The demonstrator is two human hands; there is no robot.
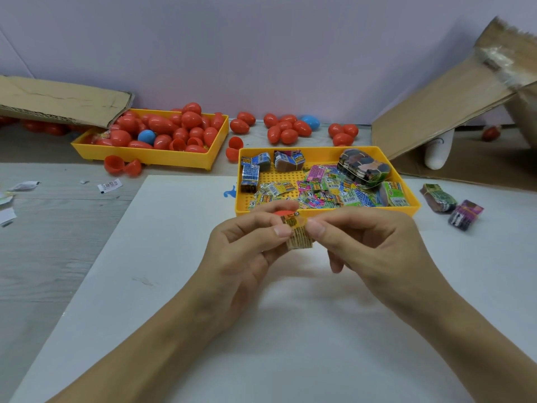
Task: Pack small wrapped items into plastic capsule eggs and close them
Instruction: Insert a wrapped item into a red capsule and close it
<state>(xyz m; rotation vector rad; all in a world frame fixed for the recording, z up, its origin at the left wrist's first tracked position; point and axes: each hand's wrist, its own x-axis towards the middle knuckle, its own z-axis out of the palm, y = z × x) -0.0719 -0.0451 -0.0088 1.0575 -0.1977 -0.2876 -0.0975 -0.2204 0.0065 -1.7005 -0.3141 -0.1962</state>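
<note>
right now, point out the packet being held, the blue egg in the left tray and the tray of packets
packet point(299, 235): head view, printed face between both thumbs
blue egg point(146, 136): head view, rounded top
tray of packets point(316, 152): head view, far yellow rim

Both hands raised together, fingertips meeting

The left hand point(247, 242) and right hand point(369, 242) are held close, thumbs and forefingers pinched, forearms angled inward.

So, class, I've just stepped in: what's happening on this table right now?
A person is working with both hands over a white board. The left hand and right hand together pinch a small wrapped item, with a bit of a red capsule egg showing at the left hand's fingers. Just behind sits a yellow tray of wrapped items; further back, a second yellow tray holds mostly red eggs.
</note>
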